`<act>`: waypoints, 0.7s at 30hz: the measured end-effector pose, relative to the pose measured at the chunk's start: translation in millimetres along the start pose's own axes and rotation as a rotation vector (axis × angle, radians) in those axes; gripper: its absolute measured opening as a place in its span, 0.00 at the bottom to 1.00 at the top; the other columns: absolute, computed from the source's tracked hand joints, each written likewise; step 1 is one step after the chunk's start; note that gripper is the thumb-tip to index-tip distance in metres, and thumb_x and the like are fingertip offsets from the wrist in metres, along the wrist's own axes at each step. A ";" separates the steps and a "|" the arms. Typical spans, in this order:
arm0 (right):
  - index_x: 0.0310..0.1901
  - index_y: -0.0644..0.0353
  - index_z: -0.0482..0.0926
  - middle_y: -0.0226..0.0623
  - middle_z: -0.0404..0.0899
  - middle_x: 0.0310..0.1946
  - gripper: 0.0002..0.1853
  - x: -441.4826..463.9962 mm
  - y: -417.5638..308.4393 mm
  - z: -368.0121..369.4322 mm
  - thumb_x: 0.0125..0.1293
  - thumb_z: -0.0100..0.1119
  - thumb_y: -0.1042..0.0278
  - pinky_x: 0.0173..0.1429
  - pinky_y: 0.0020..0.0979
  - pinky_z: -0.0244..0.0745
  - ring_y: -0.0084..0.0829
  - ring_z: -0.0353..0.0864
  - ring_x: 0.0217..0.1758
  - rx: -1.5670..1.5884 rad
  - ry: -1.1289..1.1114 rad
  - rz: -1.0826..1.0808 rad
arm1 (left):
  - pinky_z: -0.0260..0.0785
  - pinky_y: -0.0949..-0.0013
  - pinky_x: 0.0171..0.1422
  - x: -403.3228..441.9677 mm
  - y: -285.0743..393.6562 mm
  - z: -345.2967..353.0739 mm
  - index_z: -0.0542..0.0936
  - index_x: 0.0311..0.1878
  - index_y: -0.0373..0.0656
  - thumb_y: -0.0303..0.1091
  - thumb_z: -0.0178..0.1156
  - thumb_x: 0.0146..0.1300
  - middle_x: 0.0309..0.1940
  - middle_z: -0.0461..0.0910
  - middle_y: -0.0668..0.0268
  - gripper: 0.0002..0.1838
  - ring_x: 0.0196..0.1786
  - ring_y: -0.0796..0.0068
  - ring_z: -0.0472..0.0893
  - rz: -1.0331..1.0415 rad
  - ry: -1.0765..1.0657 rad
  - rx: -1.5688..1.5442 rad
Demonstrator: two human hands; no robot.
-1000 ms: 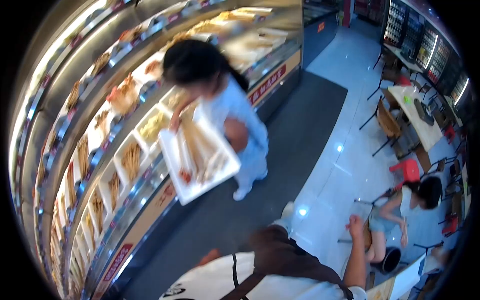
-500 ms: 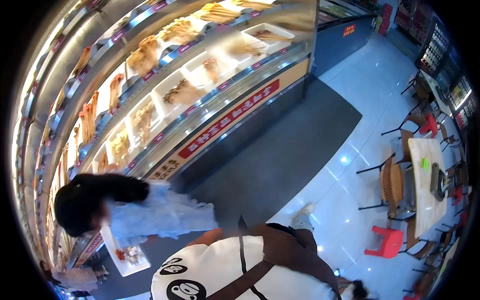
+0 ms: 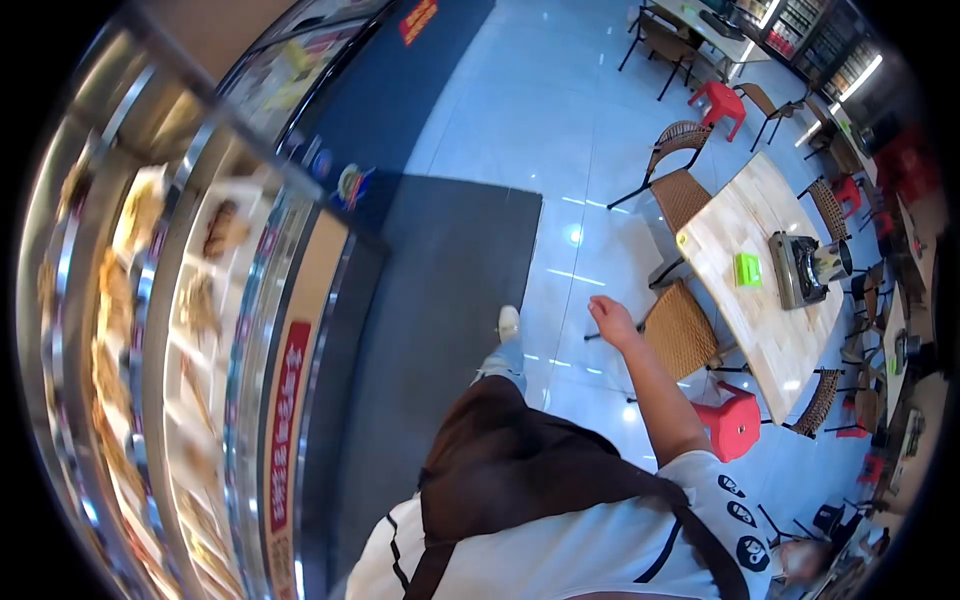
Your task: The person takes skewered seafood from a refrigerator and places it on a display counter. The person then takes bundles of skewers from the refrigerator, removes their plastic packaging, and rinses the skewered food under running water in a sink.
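Note:
My right hand [image 3: 612, 320] reaches forward on a bare forearm, over the tiled floor beside a woven chair [image 3: 680, 330]. Its fingers are loosely curled together, and I see nothing in them. From this angle the hand appears just left of the chair's seat, apart from it. My left hand is out of the view. Below me are my brown apron [image 3: 525, 460] and one light shoe [image 3: 509, 322] at the edge of a dark mat [image 3: 440, 260].
Along the left runs a lit display shelf [image 3: 290, 430] with trays of skewered food. To the right stands a pale table [image 3: 735, 210] bearing a portable gas stove [image 3: 797, 270] and a green box [image 3: 748, 269]. A red stool [image 3: 730, 425] sits by its near side.
My view has swung right, toward the tables. The shelf is now on the left, and the co-worker with the white tray has left the view. My right forearm has come into sight.

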State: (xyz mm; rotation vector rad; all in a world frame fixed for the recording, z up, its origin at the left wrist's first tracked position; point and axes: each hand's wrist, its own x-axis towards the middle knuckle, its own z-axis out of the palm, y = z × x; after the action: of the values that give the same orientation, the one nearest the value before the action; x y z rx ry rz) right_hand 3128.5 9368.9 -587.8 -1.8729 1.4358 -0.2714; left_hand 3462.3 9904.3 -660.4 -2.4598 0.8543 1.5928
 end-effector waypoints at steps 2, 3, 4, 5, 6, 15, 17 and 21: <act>0.46 0.62 0.77 0.49 0.79 0.41 0.17 53.6 -10.2 -26.2 0.65 0.51 0.57 0.52 0.38 0.71 0.46 0.77 0.49 -0.029 -0.037 0.103 | 0.73 0.62 0.48 61.9 64.0 -66.8 0.80 0.43 0.49 0.38 0.59 0.52 0.42 0.80 0.58 0.14 0.45 0.61 0.80 0.020 -0.037 0.092; 0.45 0.61 0.77 0.49 0.79 0.41 0.17 60.0 9.2 -26.4 0.65 0.50 0.57 0.52 0.39 0.71 0.47 0.77 0.48 -0.059 -0.065 0.164 | 0.73 0.62 0.49 93.5 96.9 -100.9 0.80 0.43 0.49 0.38 0.59 0.52 0.42 0.80 0.58 0.14 0.46 0.62 0.80 0.033 -0.059 0.156; 0.44 0.61 0.78 0.49 0.79 0.39 0.18 73.7 49.6 -22.9 0.65 0.48 0.55 0.51 0.41 0.71 0.49 0.77 0.47 -0.007 -0.065 0.122 | 0.73 0.62 0.49 130.7 133.3 -139.3 0.80 0.43 0.49 0.38 0.59 0.52 0.42 0.80 0.58 0.14 0.46 0.62 0.80 0.055 -0.103 0.296; 0.42 0.63 0.78 0.51 0.79 0.38 0.19 75.6 46.8 -41.8 0.65 0.47 0.54 0.50 0.43 0.71 0.51 0.77 0.45 -0.074 -0.201 0.249 | 0.73 0.62 0.49 166.8 175.2 -183.9 0.80 0.43 0.49 0.38 0.59 0.52 0.42 0.80 0.58 0.14 0.46 0.62 0.80 0.099 -0.173 0.498; 0.41 0.63 0.78 0.52 0.79 0.37 0.18 77.9 68.9 -46.0 0.64 0.47 0.55 0.50 0.43 0.71 0.51 0.77 0.43 -0.123 -0.229 0.352 | 0.73 0.62 0.49 208.3 231.6 -234.9 0.80 0.43 0.50 0.38 0.60 0.52 0.42 0.80 0.58 0.14 0.46 0.62 0.80 0.156 -0.261 0.777; 0.32 0.62 0.79 0.51 0.79 0.32 0.16 255.5 171.5 -119.9 0.61 0.48 0.57 0.43 0.45 0.73 0.48 0.79 0.38 0.152 -0.168 0.787 | 0.70 0.63 0.53 384.3 777.3 -544.7 0.77 0.49 0.40 0.37 0.52 0.64 0.45 0.79 0.51 0.15 0.50 0.57 0.78 0.550 0.485 -0.356; 0.32 0.62 0.79 0.51 0.79 0.33 0.18 365.7 173.4 -152.7 0.62 0.47 0.55 0.44 0.45 0.73 0.48 0.79 0.39 0.129 -0.197 0.654 | 0.69 0.61 0.54 400.7 847.0 -558.8 0.76 0.49 0.40 0.33 0.51 0.64 0.46 0.78 0.51 0.13 0.50 0.57 0.77 0.545 0.388 -0.365; 0.31 0.62 0.80 0.50 0.80 0.30 0.21 619.8 131.2 -252.3 0.62 0.46 0.51 0.43 0.44 0.73 0.48 0.80 0.36 -0.063 -0.235 0.362 | 0.68 0.53 0.52 454.2 859.3 -563.0 0.76 0.45 0.41 0.42 0.47 0.61 0.46 0.75 0.48 0.17 0.48 0.51 0.76 0.376 0.069 0.514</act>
State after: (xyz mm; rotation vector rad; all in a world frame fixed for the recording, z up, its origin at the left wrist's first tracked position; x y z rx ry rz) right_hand 3102.8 8691.5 -662.6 -1.5927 1.5951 0.1665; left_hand 3630.4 8794.9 -609.3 -2.0769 1.5811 1.1711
